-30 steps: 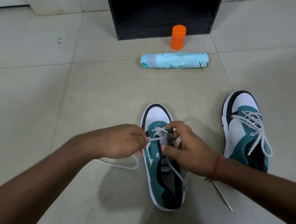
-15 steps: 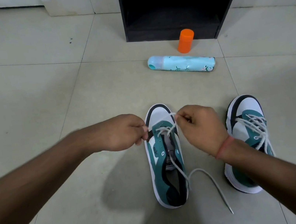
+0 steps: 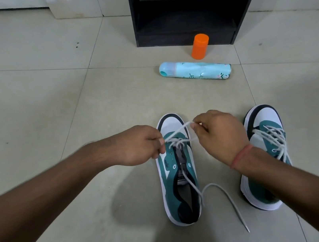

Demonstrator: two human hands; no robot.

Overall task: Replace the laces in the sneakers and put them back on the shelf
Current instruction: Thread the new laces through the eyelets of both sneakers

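Note:
Two teal, white and black sneakers stand on the tiled floor, toes pointing away from me. The left sneaker (image 3: 177, 180) is laced only through its front eyelets with a white lace (image 3: 180, 140). My left hand (image 3: 137, 145) grips the lace at the shoe's left side. My right hand (image 3: 219, 132) pinches a stretch of the lace above the toe. One loose lace end (image 3: 229, 199) trails over the shoe's opening onto the floor to the right. The right sneaker (image 3: 265, 158) is fully laced and partly hidden by my right forearm. The black shelf unit (image 3: 182, 6) stands beyond.
A light blue spray can (image 3: 195, 70) lies on its side between the sneakers and the shelf. An orange cap (image 3: 200, 46) stands upright in front of the shelf's base. A white plinth (image 3: 86, 5) runs along the wall at the back left.
My right hand rose from the shoe's tongue to above the toe, pulling lace up. The lace slack at my left hand is gone; the loose end now curves right of the shoe.

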